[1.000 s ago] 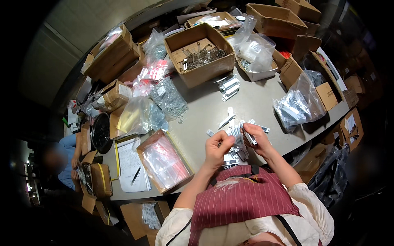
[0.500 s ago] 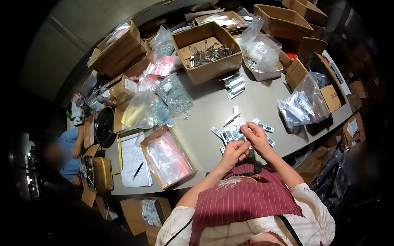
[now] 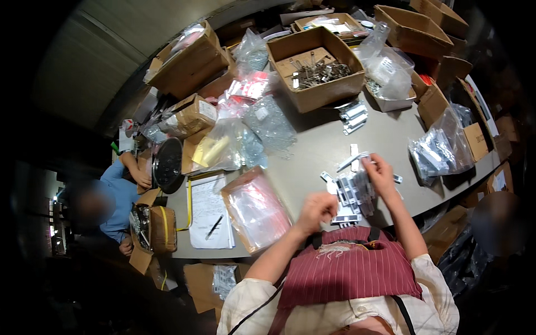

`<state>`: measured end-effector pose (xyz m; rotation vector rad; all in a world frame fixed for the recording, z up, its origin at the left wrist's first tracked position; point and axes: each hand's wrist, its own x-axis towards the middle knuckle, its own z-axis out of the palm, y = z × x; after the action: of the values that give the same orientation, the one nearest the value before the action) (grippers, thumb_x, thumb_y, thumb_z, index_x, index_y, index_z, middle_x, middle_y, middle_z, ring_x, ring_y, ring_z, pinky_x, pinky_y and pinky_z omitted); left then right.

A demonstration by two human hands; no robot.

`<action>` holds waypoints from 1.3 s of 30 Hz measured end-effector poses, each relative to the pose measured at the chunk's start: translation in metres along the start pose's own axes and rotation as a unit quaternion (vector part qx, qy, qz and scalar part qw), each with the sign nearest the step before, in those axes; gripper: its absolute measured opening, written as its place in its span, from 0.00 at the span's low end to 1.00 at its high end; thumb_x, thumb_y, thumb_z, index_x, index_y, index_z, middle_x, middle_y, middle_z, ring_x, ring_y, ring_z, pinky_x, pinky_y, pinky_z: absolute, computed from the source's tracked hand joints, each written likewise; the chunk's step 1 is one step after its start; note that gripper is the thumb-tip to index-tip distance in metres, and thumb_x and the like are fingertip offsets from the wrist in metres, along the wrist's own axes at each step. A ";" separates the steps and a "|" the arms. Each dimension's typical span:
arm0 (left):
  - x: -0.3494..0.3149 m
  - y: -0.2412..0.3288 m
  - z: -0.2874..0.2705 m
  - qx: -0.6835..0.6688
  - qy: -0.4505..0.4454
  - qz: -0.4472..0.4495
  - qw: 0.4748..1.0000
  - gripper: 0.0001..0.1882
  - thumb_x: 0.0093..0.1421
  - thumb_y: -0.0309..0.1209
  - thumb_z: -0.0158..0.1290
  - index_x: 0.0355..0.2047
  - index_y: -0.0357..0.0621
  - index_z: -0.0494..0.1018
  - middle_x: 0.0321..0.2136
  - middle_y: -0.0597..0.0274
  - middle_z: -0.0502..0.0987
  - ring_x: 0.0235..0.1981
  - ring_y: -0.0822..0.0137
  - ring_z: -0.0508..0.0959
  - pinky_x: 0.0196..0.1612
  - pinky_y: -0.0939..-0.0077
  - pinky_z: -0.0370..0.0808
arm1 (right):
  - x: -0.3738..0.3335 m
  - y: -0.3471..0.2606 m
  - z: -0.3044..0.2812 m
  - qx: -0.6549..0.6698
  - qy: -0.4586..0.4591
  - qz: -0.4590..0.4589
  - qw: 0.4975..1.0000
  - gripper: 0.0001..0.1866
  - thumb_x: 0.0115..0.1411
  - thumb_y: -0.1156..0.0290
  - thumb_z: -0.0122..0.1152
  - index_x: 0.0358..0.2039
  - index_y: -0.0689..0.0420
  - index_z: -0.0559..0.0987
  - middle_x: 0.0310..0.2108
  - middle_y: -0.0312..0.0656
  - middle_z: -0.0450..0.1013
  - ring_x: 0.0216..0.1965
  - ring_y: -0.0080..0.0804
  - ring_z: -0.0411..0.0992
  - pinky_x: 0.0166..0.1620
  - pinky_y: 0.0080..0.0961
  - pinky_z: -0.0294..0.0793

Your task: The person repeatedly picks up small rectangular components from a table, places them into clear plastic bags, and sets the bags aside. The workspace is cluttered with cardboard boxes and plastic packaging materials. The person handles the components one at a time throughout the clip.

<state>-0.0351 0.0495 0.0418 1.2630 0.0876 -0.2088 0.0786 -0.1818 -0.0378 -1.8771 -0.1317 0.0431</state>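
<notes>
My right hand reaches over a pile of small silver-grey parts, its fingertips closed at the end of a narrow silver piece. That piece lies slantwise across a flat white strip. Left of the pile, my left hand is curled and slightly blurred; whatever is in its fingers, if anything, is hidden. Single parts with dark windows, such as one silver part near the table's front edge, lie around the pile.
Farther back are a stack of silver parts and a carton of metal pieces. A clear bag of parts sits right. At left are a box of plastic bags, papers with a pen, and a blue-sleeved person.
My hands have parted: the left drew back to the left of the pile, the right moved up to the narrow silver piece. The whole view has shifted, with the table's contents farther right.
</notes>
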 end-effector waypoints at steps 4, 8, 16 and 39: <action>0.025 0.057 -0.130 -0.056 0.240 0.292 0.924 0.20 0.59 0.39 0.47 0.12 0.42 0.66 0.11 0.68 0.64 0.13 0.79 0.59 0.17 0.80 0.50 | 0.010 0.005 -0.020 0.084 0.039 0.003 0.996 0.13 0.68 0.60 0.60 0.32 0.56 0.79 0.19 0.21 0.61 0.21 0.09 0.54 0.23 0.16 0.49; 0.033 0.140 -0.227 0.337 0.293 0.326 0.833 0.19 0.62 0.36 0.49 0.18 0.37 0.72 0.14 0.69 0.67 0.16 0.79 0.62 0.21 0.80 0.56 | 0.012 0.003 -0.030 0.096 0.031 0.046 0.994 0.14 0.68 0.61 0.60 0.31 0.59 0.80 0.21 0.23 0.64 0.24 0.10 0.57 0.26 0.15 0.53; 0.091 0.123 -0.286 0.613 0.033 -0.102 0.783 0.20 0.60 0.42 0.56 0.44 0.40 0.80 0.41 0.47 0.82 0.45 0.51 0.81 0.50 0.64 0.74 | 0.052 -0.009 -0.034 -0.269 -0.108 -0.011 0.957 0.16 0.56 0.59 0.66 0.37 0.59 0.84 0.29 0.47 0.76 0.30 0.40 0.75 0.36 0.36 0.73; 0.042 0.048 -0.046 0.227 0.097 0.090 0.965 0.12 0.69 0.35 0.51 0.39 0.38 0.77 0.34 0.60 0.81 0.33 0.75 0.77 0.26 0.84 0.75 | 0.055 -0.040 0.006 0.264 -0.249 0.150 0.920 0.17 0.70 0.54 0.53 0.42 0.55 0.76 0.33 0.26 0.70 0.35 0.15 0.66 0.40 0.18 0.67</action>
<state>0.0178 0.1021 0.0651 1.7389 0.0947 0.0589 0.1294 -0.1582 0.0000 -1.2949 -0.1603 0.7041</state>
